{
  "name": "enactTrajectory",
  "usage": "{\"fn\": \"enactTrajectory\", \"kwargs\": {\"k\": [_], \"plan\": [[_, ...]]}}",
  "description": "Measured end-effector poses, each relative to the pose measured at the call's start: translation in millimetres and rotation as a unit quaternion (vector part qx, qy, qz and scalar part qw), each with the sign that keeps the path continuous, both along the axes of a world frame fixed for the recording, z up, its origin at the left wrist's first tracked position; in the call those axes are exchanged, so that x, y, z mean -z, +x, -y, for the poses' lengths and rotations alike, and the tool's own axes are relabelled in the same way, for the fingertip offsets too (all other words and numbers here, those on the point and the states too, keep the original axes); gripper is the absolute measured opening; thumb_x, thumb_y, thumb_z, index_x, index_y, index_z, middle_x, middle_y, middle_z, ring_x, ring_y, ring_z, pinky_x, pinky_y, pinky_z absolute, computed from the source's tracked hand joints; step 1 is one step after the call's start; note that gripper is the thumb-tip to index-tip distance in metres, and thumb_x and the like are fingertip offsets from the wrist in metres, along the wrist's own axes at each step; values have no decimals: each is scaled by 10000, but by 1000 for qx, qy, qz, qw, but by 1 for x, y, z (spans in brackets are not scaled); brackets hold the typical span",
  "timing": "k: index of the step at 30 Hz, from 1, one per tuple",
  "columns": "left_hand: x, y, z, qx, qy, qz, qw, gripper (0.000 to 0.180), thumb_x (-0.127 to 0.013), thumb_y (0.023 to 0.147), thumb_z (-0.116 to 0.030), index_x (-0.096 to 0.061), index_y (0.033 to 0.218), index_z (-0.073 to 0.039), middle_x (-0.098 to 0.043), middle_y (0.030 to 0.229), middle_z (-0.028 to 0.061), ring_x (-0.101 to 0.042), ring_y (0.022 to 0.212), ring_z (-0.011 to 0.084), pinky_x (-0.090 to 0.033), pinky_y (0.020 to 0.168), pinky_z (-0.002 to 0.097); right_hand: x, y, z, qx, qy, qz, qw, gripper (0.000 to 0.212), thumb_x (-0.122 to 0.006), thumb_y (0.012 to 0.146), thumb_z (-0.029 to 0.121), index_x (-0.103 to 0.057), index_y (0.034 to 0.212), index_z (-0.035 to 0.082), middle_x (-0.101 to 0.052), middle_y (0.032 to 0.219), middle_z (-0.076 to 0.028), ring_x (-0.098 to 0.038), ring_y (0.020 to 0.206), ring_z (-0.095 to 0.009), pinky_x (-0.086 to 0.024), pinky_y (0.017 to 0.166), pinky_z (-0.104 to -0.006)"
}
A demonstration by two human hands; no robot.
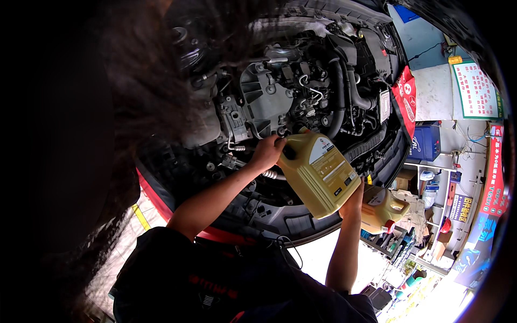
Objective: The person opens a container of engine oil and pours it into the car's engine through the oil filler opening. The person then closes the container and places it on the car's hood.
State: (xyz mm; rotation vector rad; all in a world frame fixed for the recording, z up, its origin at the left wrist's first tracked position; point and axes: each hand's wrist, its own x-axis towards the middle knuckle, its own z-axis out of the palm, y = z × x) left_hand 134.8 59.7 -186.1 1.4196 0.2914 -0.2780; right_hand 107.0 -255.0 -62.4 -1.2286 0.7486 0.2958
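Gold oil jug tipped over an open engine bay in a two-handed hold

A gold oil jug [323,175] is held aslant over the front part of the engine bay, its neck end toward the engine [309,89] and its base toward the person. The left hand [267,153] is closed around the handle near the neck; the right hand [353,200] supports the base from the right side, its fingers partly hidden behind the jug. The neck lies close to the lower edge of the grey engine cover [264,99]; whether it touches a filler opening cannot be told. The printed label [329,166] faces up toward the camera.

A second gold jug [375,198] with a red cap [389,226] sits just beyond the right wrist, partly covered by it; what carries it is unclear. Thick black hoses [337,102] run right of the engine cover, and a red fender cover [405,102] hangs over the car's edge. Farther right stand a blue box [425,142] and a metal shelf rack [446,199], below a white poster with a green border [474,91].
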Motion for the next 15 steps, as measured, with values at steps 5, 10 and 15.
{"fn": "enactTrajectory", "kwargs": {"k": [5, 10, 15], "plan": [[-13, 0, -6, -2, -28, -14, 999, 361, -589, 1096, -308, -688, 1157, 35, -745, 845, 129, -754, 713, 201, -599, 627, 363, -10, 0, -10, 11, -11, -8, 1000, 754, -190, 1115, 635, -473, 1571, 106, -565, 1527, -117, -573, 1376, -319, -517, 1107, -455], [-24, -1, -6, -1, 4, -3, 1000, 360, -592, 1091, -301, -688, 1131, 44, -736, 820, 138, -747, 738, 209, -563, 655, 373, -5, 2, -1, 15, -11, 2, 1000, 745, -192, 1117, 641, -487, 1558, 118, -582, 1510, -112, -589, 1357, -309, -519, 1104, -445], [-31, -2, -7, 14, -30, -23, 999, 355, -558, 1106, -283, -672, 1128, 52, -730, 807, 131, -729, 635, 222, -555, 580, 361, 0, 6, 3, 6, -29, 16, 999, 729, -202, 1127, 622, -496, 1544, 101, -597, 1490, -116, -605, 1339, -282, -526, 1095, -423]]}}
